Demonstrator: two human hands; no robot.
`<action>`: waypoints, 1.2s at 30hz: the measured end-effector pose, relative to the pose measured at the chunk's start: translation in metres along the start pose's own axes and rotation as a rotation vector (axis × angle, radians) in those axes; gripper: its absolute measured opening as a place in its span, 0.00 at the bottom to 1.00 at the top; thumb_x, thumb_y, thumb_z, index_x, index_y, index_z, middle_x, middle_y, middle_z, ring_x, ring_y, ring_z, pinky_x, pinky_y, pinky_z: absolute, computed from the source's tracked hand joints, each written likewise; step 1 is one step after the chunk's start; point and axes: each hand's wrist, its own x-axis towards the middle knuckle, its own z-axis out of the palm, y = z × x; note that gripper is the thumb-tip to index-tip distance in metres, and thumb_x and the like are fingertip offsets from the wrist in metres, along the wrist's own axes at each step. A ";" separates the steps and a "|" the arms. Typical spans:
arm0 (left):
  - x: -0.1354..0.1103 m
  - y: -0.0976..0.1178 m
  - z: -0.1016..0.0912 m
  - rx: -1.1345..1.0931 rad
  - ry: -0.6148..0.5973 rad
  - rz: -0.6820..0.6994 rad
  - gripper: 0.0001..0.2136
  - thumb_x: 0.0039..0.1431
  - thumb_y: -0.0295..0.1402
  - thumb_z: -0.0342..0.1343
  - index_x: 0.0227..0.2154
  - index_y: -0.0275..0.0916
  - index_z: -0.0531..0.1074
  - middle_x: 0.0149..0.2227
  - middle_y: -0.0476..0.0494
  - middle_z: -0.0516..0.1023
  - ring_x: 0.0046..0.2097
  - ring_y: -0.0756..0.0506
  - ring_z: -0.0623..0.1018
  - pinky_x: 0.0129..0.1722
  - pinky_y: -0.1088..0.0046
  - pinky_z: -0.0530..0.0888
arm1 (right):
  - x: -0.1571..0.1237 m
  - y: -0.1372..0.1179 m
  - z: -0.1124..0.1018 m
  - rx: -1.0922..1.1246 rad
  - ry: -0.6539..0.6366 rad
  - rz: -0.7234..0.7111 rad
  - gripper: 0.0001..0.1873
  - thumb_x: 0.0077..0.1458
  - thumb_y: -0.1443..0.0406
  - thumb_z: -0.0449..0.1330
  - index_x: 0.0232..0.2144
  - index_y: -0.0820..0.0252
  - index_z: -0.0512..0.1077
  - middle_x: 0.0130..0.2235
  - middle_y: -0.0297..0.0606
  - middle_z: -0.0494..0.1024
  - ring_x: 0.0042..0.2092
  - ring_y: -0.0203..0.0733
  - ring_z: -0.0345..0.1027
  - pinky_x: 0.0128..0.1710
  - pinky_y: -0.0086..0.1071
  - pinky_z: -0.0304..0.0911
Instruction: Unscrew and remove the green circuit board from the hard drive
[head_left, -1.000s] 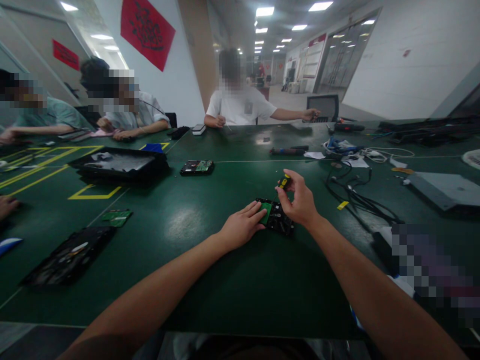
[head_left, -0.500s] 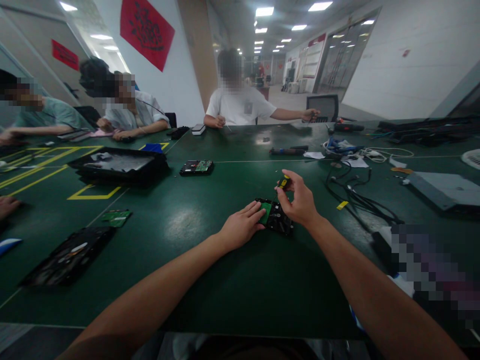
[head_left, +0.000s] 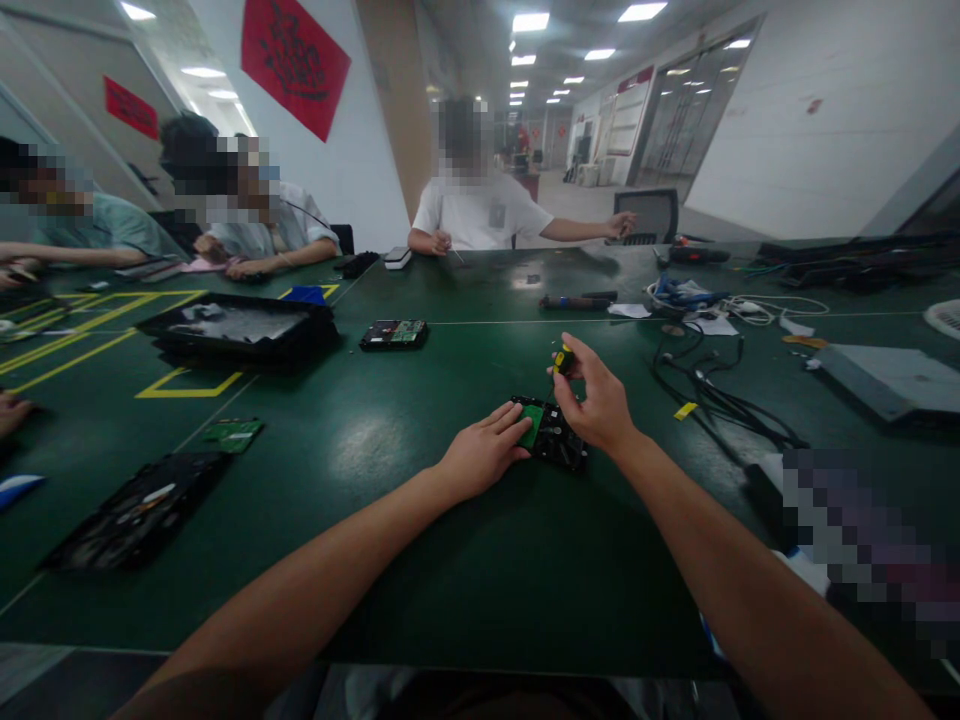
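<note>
A hard drive [head_left: 561, 442], black with a green circuit board [head_left: 532, 425], lies on the table in front of me. My left hand [head_left: 484, 452] holds it from its left side, fingers laid across the board and thumb at the near edge. In my right hand [head_left: 598, 395] is a small black-and-yellow screwdriver [head_left: 562, 359], pinched by the handle and nearly upright over the drive. Its shaft points down to the board's right side; whether the tip sits in a screw is too small to tell.
Another hard drive [head_left: 394, 334] lies further back, left of a black tray [head_left: 240, 335]. A loose circuit board [head_left: 234, 434] and black casing [head_left: 139, 510] lie left. Cables [head_left: 720, 400] and a grey metal box [head_left: 892, 380] are right. Co-workers sit across and at left.
The screwdriver handle has tipped slightly to the left and turned in my right hand's fingers. My left hand and the hard drive stay in place.
</note>
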 end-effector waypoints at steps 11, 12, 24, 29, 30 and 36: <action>0.000 0.000 0.001 0.008 0.003 0.001 0.23 0.72 0.43 0.49 0.64 0.38 0.64 0.69 0.35 0.62 0.72 0.41 0.57 0.68 0.58 0.65 | -0.001 0.000 0.004 0.036 -0.005 0.035 0.33 0.66 0.61 0.57 0.70 0.47 0.53 0.55 0.44 0.75 0.46 0.50 0.76 0.50 0.52 0.75; 0.000 0.000 0.001 0.007 0.004 0.003 0.24 0.72 0.43 0.50 0.64 0.37 0.64 0.69 0.35 0.62 0.72 0.41 0.57 0.68 0.59 0.64 | -0.001 0.000 0.004 0.038 0.004 0.045 0.33 0.66 0.60 0.57 0.69 0.47 0.54 0.55 0.45 0.75 0.45 0.50 0.76 0.49 0.52 0.76; 0.000 0.002 -0.003 0.022 -0.012 -0.005 0.24 0.72 0.42 0.49 0.64 0.35 0.65 0.69 0.33 0.62 0.72 0.40 0.58 0.68 0.60 0.64 | -0.003 0.004 0.006 0.075 0.023 0.060 0.34 0.64 0.62 0.58 0.69 0.50 0.53 0.56 0.46 0.75 0.45 0.49 0.77 0.49 0.49 0.76; 0.000 0.001 0.001 0.013 0.005 -0.003 0.24 0.72 0.43 0.50 0.64 0.35 0.65 0.69 0.33 0.62 0.72 0.41 0.58 0.69 0.61 0.63 | -0.004 0.004 0.007 0.045 0.059 0.056 0.33 0.63 0.60 0.61 0.67 0.49 0.57 0.55 0.46 0.75 0.43 0.48 0.77 0.43 0.46 0.78; 0.000 0.000 0.002 0.012 0.006 -0.001 0.24 0.72 0.43 0.50 0.64 0.35 0.65 0.69 0.33 0.62 0.72 0.41 0.58 0.69 0.62 0.63 | -0.004 0.004 0.006 0.046 0.058 0.055 0.33 0.63 0.60 0.61 0.67 0.49 0.57 0.55 0.46 0.75 0.42 0.48 0.77 0.43 0.46 0.78; 0.000 -0.001 0.002 0.016 -0.009 0.002 0.25 0.72 0.43 0.50 0.64 0.34 0.65 0.70 0.32 0.61 0.72 0.40 0.57 0.69 0.62 0.63 | -0.002 0.004 0.006 0.072 0.043 0.065 0.34 0.63 0.61 0.59 0.68 0.49 0.55 0.52 0.44 0.78 0.42 0.49 0.78 0.46 0.49 0.77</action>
